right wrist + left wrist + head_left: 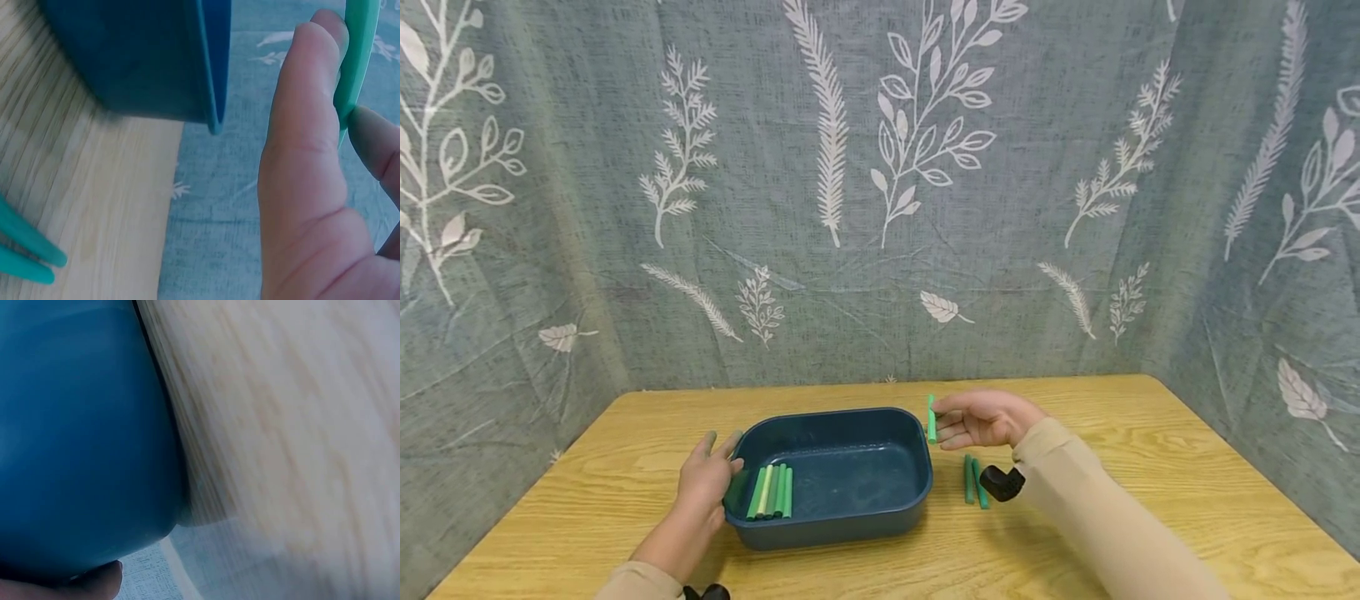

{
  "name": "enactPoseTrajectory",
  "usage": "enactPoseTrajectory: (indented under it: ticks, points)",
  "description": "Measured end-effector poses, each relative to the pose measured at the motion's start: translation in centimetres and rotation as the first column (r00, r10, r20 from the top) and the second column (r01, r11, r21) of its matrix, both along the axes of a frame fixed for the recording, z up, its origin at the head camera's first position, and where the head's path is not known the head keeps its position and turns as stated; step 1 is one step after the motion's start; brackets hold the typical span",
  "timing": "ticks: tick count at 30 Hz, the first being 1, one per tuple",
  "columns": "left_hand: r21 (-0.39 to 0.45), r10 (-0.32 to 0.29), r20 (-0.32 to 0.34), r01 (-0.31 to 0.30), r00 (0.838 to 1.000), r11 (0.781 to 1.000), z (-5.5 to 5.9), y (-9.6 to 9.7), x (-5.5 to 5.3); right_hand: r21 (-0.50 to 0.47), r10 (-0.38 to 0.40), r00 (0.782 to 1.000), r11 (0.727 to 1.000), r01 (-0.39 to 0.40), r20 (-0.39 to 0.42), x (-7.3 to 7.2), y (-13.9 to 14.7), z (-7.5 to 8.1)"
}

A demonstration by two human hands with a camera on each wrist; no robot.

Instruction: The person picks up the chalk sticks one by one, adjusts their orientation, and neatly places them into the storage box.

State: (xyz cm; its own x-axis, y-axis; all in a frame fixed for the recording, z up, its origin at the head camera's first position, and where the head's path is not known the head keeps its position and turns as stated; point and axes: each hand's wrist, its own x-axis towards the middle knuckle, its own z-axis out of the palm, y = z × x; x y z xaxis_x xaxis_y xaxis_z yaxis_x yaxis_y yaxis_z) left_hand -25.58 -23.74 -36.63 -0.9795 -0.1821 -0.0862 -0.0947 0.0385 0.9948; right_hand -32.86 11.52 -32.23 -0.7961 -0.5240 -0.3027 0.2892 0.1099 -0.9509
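Note:
A dark blue rectangular basin [831, 533] stands on the table. Against its left side rests my left hand [700, 487], fingers spread and fairly straight, the thumb near the rim. One fingertip [103, 581] shows beside the basin wall [81, 425] in the left wrist view. Inside the basin's left end, several slim sticks [769, 492] lie side by side, in greens with one pale yellow. Just past the basin's right rim, my right hand [981, 419] pinches a light green stick [357, 56] between thumb and fingers, held upright above the table.
Two darker green sticks [975, 482] lie on the wooden table [1045, 542] right of the basin, below my right hand. A grey-blue cloth [865, 325] with white leaf prints hangs behind the table and along both sides.

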Motion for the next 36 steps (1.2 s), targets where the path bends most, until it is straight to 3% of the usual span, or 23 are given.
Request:
enactPoseTrajectory:
  ticks: [8,13,19,26,36]
  points:
    - [0.025,-0.007,-0.010,0.007,1.000,1.000,0.4,0.1,-0.3,0.002,-0.033,0.999,0.999,0.033,0.008,-0.5,-1.7,0.5]
    - [-0.002,-0.006,0.003,0.006,1.000,1.000,0.3,0.1,-0.2,-0.005,-0.057,0.998,0.998,0.057,0.029,-0.7,-3.0,0.5]
    - [-0.048,-0.009,0.009,0.009,1.000,0.999,-0.4,-0.2,0.4,-0.003,-0.025,0.998,1.000,0.025,0.060,-0.9,-4.9,-0.1]
    - [-0.052,0.003,0.004,-0.002,1.000,0.999,-0.2,-0.3,0.3,-0.002,0.006,0.996,1.000,-0.006,0.094,-1.2,-7.6,0.6]
    - [-0.026,-0.001,-0.008,0.001,1.000,1.000,0.0,0.1,0.1,0.123,0.040,0.995,0.991,-0.052,0.096,-1.0,-11.4,0.1]
